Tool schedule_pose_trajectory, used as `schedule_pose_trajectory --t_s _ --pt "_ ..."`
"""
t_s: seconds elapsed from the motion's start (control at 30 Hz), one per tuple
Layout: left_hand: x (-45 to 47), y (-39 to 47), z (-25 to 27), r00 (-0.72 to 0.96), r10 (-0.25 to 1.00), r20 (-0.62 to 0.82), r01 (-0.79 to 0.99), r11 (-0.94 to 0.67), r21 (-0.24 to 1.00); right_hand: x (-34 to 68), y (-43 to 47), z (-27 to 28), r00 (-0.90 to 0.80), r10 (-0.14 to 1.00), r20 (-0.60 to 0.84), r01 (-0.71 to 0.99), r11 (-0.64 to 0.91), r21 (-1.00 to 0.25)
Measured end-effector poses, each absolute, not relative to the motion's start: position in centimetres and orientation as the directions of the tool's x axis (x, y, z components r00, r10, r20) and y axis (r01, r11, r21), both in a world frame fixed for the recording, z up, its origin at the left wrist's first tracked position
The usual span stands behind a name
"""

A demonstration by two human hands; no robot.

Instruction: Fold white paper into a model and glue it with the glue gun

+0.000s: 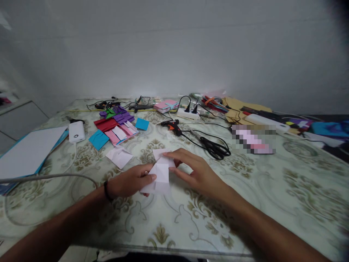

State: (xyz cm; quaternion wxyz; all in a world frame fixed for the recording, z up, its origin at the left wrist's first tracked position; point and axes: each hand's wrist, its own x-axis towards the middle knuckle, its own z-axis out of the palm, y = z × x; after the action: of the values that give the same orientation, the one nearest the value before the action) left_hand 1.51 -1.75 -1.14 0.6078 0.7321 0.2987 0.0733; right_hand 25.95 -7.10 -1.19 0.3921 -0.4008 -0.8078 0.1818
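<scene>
A folded piece of white paper (pixel 163 174) is held above the patterned tablecloth, its flaps pointing several ways. My left hand (pixel 133 180) grips its left side, thumb on top and the other fingers mostly hidden underneath. At the upper right of the paper, my right hand (pixel 195 167) has its thumb and index finger on the edge and flap, in a loose pinch. Just beyond my left hand lies another folded white paper piece (pixel 119 157). Behind it are pink and white folded papers (pixel 122 133), a blue square (pixel 99 139) and a smaller blue square (pixel 142 124).
A black glue gun (pixel 174 127) lies mid-table near black-handled scissors (pixel 215 145). Behind them is a white power strip (pixel 188 113) with plugs and cords. On the left are a white power bank (pixel 76 131) with a cable and a stack of paper sheets (pixel 29 151). Brown envelopes (pixel 245 105) lie back right.
</scene>
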Motion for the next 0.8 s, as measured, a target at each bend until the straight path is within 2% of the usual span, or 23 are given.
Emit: schedule_pose_trajectory --t_s 0.13,0.3,0.4,0.43,0.5,0.6,0.8 --pt "1.4 -1.9 -0.5 0.846 0.453 -0.279 0.302 0.023 0.953 26.0 -7.1 -1.2 -0.362 0.802 0.475 0.518 0.596 -0.613" --pt "1.5 -2.0 -0.1 0.885 0.39 -0.255 0.262 0.035 0.964 25.9 -7.0 -1.2 -0.363 0.813 0.455 0.524 0.582 -0.622" --pt "1.8 -1.6 -0.9 0.86 0.452 -0.239 0.242 0.051 0.969 25.9 -6.9 -1.1 -0.326 0.838 0.438 0.554 0.545 -0.629" --pt "1.9 -1.4 -1.3 0.833 0.506 -0.223 0.217 0.071 0.974 25.9 -6.9 -1.1 -0.303 0.852 0.426 0.568 0.521 -0.638" --pt "2.1 -1.1 -1.8 0.783 0.582 -0.219 0.125 0.199 0.972 25.9 -6.8 -1.1 -0.256 0.882 0.395 0.583 0.467 -0.665" --pt "2.2 -0.9 -1.8 0.719 0.664 -0.205 0.036 0.258 0.965 25.9 -6.8 -1.3 -0.224 0.901 0.371 0.593 0.429 -0.682" --pt "2.2 -1.4 -0.9 0.698 0.667 -0.261 -0.041 0.401 0.915 25.8 -6.6 -1.9 -0.298 0.852 0.432 0.572 0.521 -0.634"
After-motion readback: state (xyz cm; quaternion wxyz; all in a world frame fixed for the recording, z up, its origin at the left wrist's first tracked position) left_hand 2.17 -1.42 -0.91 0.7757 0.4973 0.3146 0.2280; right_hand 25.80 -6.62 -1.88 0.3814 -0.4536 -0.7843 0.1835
